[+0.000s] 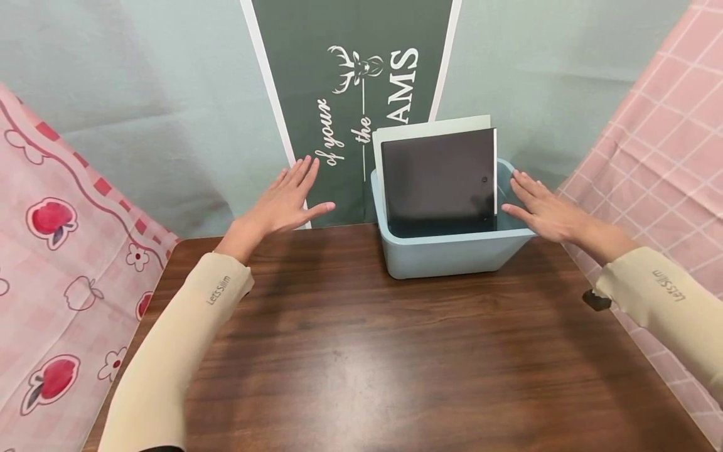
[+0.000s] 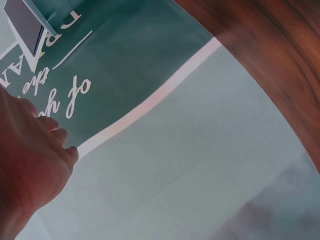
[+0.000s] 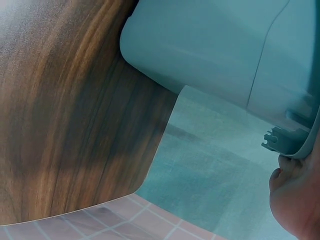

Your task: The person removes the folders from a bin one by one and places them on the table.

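A light-blue plastic bin (image 1: 452, 254) stands at the back edge of the table. Inside it, leaning upright, is a dark flat panel (image 1: 437, 176) with a pale edge and a small round mark; a pale, thin board (image 1: 435, 127) shows behind it. My left hand (image 1: 285, 199) is held out left of the bin, fingers straight and thumb spread, holding nothing. At the bin's right end, my right hand (image 1: 542, 207) has its fingers stretched out over the rim. In the right wrist view, the fingers (image 3: 287, 172) are right at the rim, beside a notched edge piece.
The brown wooden table (image 1: 339, 351) lies in front of me. A grey-green cloth (image 1: 169, 125) with a dark printed panel hangs behind it. Pink patterned cloths hang at the left (image 1: 62, 263) and right (image 1: 661, 157).
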`<state>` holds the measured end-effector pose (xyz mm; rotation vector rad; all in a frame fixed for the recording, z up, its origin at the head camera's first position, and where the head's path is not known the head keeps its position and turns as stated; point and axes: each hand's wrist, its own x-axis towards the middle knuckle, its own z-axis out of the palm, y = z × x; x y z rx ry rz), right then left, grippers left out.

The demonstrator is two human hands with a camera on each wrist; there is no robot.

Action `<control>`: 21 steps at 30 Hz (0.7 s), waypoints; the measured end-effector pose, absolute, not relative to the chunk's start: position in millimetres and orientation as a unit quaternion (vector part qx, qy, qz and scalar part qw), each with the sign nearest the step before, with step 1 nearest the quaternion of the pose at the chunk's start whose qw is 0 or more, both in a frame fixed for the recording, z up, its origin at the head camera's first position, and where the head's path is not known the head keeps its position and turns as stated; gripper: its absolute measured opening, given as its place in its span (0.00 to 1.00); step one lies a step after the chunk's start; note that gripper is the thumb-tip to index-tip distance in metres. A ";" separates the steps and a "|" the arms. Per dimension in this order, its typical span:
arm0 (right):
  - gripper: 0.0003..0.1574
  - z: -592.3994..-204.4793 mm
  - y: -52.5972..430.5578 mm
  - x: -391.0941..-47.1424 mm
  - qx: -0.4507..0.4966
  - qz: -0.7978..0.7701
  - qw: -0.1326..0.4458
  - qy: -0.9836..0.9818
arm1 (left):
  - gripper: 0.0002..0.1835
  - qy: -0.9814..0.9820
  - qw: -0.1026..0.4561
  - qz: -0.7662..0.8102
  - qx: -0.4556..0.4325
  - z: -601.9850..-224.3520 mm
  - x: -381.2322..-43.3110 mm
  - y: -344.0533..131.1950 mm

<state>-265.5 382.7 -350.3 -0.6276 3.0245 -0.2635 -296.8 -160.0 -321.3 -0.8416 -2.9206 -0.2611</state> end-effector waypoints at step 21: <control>0.46 -350.8 382.8 -262.8 -0.199 -0.101 0.017 0.975 | 0.54 -0.942 0.052 -0.120 -0.309 -330.5 -309.5 -122.6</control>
